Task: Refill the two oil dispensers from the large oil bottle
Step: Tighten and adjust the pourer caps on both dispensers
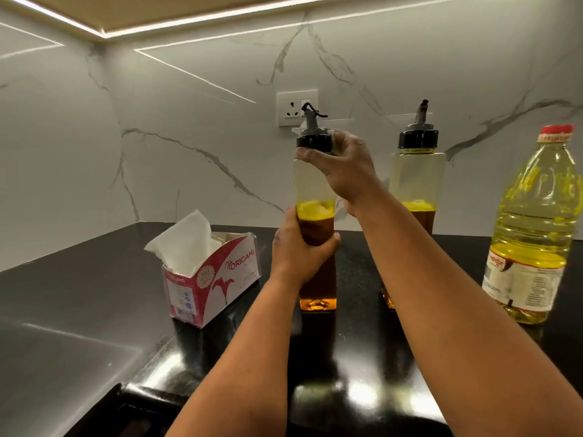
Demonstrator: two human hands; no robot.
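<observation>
Two tall clear oil dispensers with black spout caps stand on the black counter, each roughly half full of amber oil. My left hand [299,250] grips the body of the nearer dispenser [314,181] around its middle. My right hand [342,165] grips that dispenser's black cap [314,141] from the right side. The second dispenser [416,181] stands behind my right forearm, its cap on. The large oil bottle [533,228], yellow oil inside and a red cap on top, stands upright at the far right.
An open red and white tissue box [217,279] with a tissue sticking up sits left of the dispensers. A wall socket [293,107] is on the marble backsplash behind. The glossy counter edge [142,389] runs across the bottom left.
</observation>
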